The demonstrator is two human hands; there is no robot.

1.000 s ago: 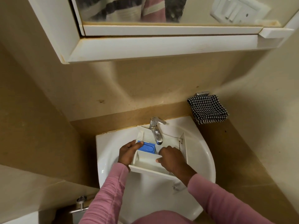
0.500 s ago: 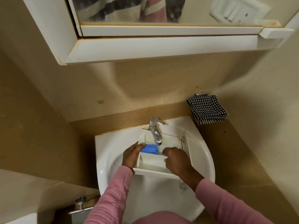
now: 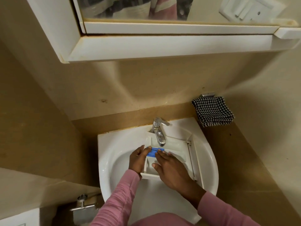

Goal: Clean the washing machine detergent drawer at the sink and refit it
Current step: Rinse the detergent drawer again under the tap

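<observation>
Right hand (image 3: 172, 170) is moving forward from the front compartment, straight fingers touching the blue plastic insert (image 3: 153, 152) | left hand (image 3: 138, 159) is gripping the side wall of the white plastic detergent drawer (image 3: 177, 145) | drawer is lying in the white ceramic sink (image 3: 114, 144) under the chrome tap (image 3: 158, 134) | cleaning is seemingly underway; refitting is still waiting

I am holding both pink-sleeved forearms stretched forward and angled toward each other. My left hand (image 3: 138, 159) is gripping the left wall of the drawer (image 3: 179, 146), thumb lying over its top edge. My right hand (image 3: 172, 170) is lying palm down, fingers (image 3: 160, 154) straight and slightly spread, thumb pointing left.
</observation>
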